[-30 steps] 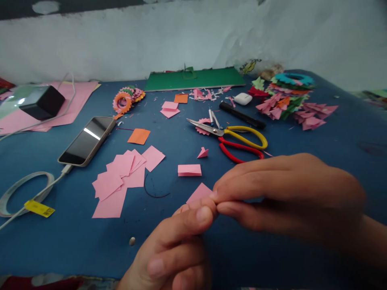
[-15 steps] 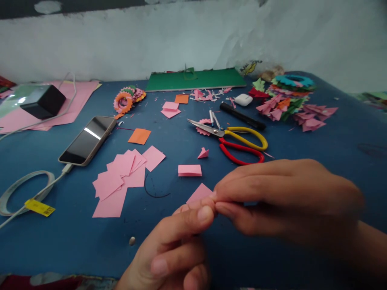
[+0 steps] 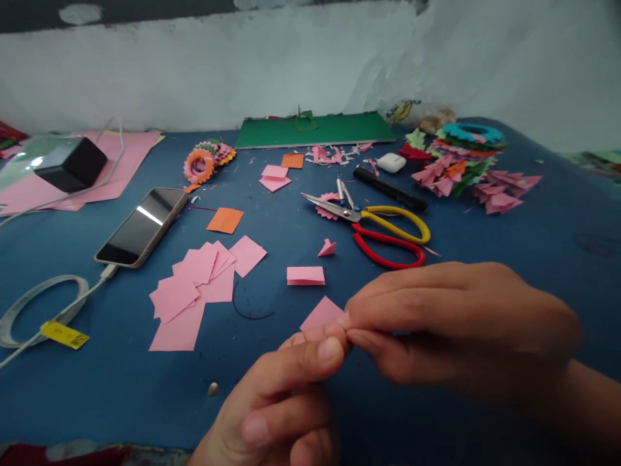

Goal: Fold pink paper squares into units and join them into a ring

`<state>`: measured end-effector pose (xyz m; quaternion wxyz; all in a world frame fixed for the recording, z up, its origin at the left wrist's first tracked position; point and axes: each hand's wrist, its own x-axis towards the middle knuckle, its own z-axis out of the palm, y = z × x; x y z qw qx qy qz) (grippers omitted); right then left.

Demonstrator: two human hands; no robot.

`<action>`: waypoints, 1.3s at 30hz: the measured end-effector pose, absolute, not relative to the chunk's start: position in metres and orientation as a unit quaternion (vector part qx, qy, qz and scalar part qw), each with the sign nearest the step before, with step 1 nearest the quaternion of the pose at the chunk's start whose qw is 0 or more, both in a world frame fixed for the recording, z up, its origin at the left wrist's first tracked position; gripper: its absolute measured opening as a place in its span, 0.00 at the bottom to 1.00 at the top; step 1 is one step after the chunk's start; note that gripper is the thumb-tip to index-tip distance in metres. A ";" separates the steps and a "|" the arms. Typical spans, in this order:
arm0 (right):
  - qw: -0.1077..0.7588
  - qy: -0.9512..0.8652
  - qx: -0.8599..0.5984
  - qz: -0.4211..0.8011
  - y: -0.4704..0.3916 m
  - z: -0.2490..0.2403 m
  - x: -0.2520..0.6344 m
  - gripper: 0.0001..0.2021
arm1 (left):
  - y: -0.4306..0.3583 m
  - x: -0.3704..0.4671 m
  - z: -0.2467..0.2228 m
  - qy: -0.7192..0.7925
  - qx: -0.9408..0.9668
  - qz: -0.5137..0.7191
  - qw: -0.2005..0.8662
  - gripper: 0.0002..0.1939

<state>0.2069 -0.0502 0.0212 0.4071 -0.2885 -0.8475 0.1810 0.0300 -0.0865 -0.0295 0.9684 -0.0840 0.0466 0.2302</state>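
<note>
My left hand [image 3: 295, 388] is closed in a pinch, thumb against forefinger, low in the middle of the view. Its fingertips meet those of my right hand [image 3: 451, 323], also pinched, reaching in from the right. Whatever they hold is tiny and covered by the fingers. Just behind the fingertips lies a pink paper square [image 3: 323, 313], partly hidden. Beyond it are a folded pink paper strip [image 3: 305, 276] and a small folded pink paper piece [image 3: 327, 247]. Scissors [image 3: 359, 217] with one yellow and one red handle lie open past my right hand.
Several pink paper squares [image 3: 189, 278] spread left of my hands, near an orange square [image 3: 225, 220] and a phone [image 3: 140, 226] on a cable. Folded paper pieces [image 3: 466, 162] pile at the back right. A black pen [image 3: 388, 188] and white earbud case [image 3: 391, 162] lie behind the scissors.
Both hands keep the same pinch, fingertips together. The whole view has shifted very slightly; nothing on the table has moved.
</note>
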 end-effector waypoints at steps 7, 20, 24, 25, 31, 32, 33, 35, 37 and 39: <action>0.427 -0.825 -0.281 0.241 -0.049 0.018 0.205 0.06 | -0.085 0.031 -0.031 -0.007 -0.068 0.211 0.975 0.14; 0.459 -0.713 -0.323 0.420 -0.054 0.011 0.204 0.09 | -0.089 0.023 -0.014 0.232 0.464 0.404 0.754 0.25; 0.489 -0.655 -0.324 0.477 -0.057 0.014 0.200 0.09 | -0.076 -0.007 -0.010 0.211 0.841 0.368 0.337 0.28; 0.500 -0.640 -0.324 0.485 -0.057 0.014 0.199 0.08 | -0.070 -0.013 -0.009 0.169 0.897 0.331 0.238 0.26; 0.481 -0.581 -0.332 0.567 -0.054 0.006 0.198 0.02 | -0.031 -0.025 -0.009 0.040 0.967 0.240 0.072 0.27; 0.465 -0.572 -0.321 0.595 -0.053 0.004 0.198 0.04 | -0.026 -0.025 -0.010 0.032 0.964 0.255 0.064 0.27; 0.447 -0.562 -0.308 0.625 -0.054 0.002 0.199 0.05 | -0.022 -0.025 -0.011 0.032 0.960 0.273 0.053 0.28; 0.415 -0.535 -0.284 0.679 -0.054 -0.001 0.201 0.08 | -0.015 -0.026 -0.014 0.026 0.955 0.294 0.032 0.31; 0.392 -0.517 -0.272 0.711 -0.056 -0.003 0.202 0.07 | -0.011 -0.029 -0.017 0.021 0.955 0.295 0.027 0.32; 0.379 -0.512 -0.279 0.719 -0.058 -0.005 0.201 0.08 | -0.009 -0.032 -0.018 0.021 0.956 0.290 0.029 0.31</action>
